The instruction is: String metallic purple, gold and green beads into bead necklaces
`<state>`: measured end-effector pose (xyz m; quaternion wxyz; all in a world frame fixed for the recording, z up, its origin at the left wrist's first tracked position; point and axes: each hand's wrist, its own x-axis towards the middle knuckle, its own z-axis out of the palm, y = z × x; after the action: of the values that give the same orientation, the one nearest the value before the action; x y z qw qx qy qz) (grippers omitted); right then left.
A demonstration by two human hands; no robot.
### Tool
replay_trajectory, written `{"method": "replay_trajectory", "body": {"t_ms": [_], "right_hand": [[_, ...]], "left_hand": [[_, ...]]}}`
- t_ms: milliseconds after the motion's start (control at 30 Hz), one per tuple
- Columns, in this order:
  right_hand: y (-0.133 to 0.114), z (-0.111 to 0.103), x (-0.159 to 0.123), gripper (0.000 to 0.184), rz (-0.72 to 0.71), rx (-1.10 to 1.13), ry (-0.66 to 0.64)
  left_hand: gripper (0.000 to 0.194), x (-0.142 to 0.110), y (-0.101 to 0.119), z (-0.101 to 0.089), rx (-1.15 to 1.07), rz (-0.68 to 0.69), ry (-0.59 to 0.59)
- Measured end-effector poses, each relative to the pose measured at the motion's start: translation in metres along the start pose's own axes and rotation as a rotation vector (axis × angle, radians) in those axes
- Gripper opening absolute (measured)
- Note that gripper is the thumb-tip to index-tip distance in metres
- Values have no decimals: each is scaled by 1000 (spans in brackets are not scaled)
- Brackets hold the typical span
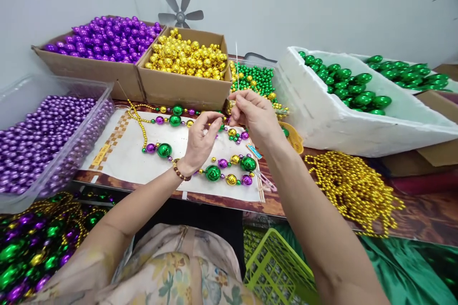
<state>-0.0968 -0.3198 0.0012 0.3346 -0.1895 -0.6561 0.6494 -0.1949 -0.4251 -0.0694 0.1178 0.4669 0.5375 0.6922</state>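
The strung beads (213, 173) lie in loops across the pale mat (125, 162) at the frame's centre, green, purple and gold, some running beneath the hands. Above their right end, the right hand (250, 110) pinches a thin pale strand (236, 64) that rises upright past its fingertips. The left hand (202, 140), just left of it, has its fingers curled with a narrow gap to the thumb; I cannot tell whether it grips anything.

Bare cloth shows left of the left wrist, and the mat's near edge runs close to the bench (425, 219) edge. Behind, the cardboard box of gold beads (184, 93) walls off the far side, with the purple box (93, 74) at upper left. A clear tub (82, 88) crowds the left edge. To the right, a white foam box (322, 114) and heaped gold chains (354, 190) hem in the right forearm.
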Motion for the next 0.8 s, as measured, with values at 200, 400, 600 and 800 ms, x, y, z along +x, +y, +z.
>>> {"method": "replay_trajectory", "body": {"t_ms": [200,400,600,800], "right_hand": [[25,9,-1,32,-27,-26,70],[39,19,-4,31,-57,-99,65],[44,25,-5,22,-88,-175,74],[44,17,-7,28,-7,-170,19]], "left_hand": [[12,-15,-8,-4,23,9,130],[25,-9,-10,-21,285,192,154],[32,9,-18,-32,632,268,-71],[41,9,-26,-35,606,231,-112]]}}
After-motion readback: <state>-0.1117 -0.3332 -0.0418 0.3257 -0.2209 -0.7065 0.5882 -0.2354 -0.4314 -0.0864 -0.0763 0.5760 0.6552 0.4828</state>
